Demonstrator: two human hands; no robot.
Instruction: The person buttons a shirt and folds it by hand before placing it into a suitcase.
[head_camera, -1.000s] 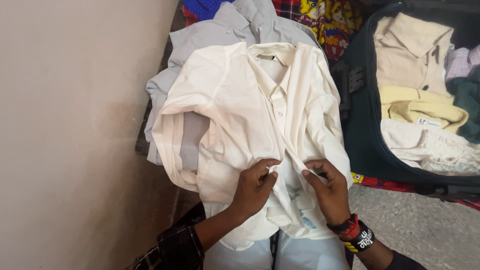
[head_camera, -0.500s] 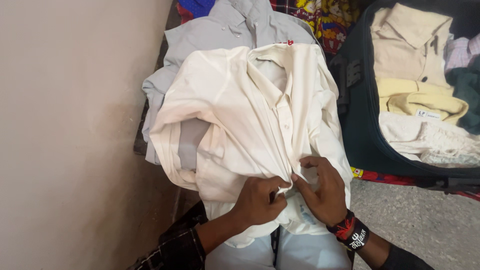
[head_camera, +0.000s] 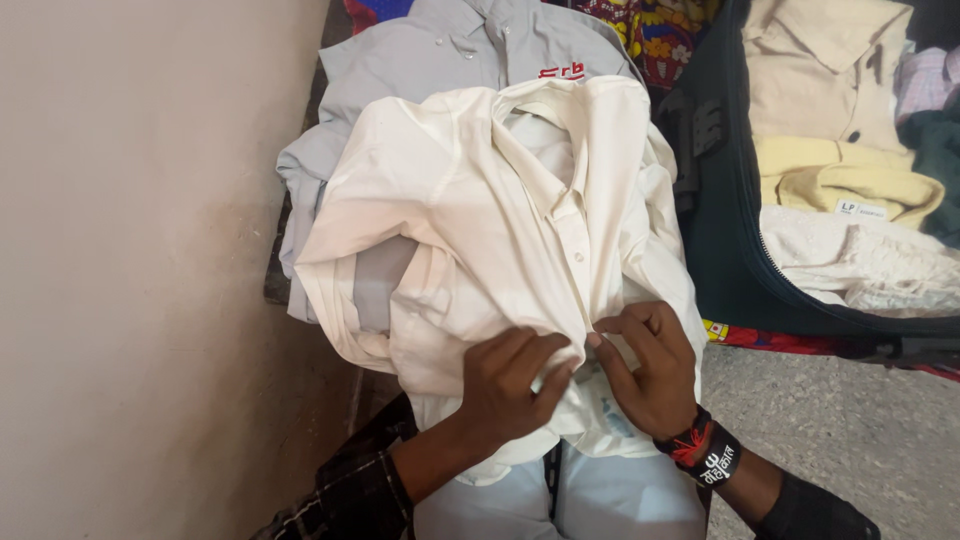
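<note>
Head view: your left hand (head_camera: 515, 380) and right hand (head_camera: 648, 368) both pinch the front placket of a cream shirt (head_camera: 480, 220), fingertips nearly touching at its lower edge. Shirt drapes over a grey shirt (head_camera: 440, 60) just beyond your hands. Open dark suitcase (head_camera: 725, 250) with folded clothes sits to your right.

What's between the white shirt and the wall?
A grey shirt lies under the white shirt and sticks out toward the wall. The head view shows it; both hands pinch the white shirt.
</note>
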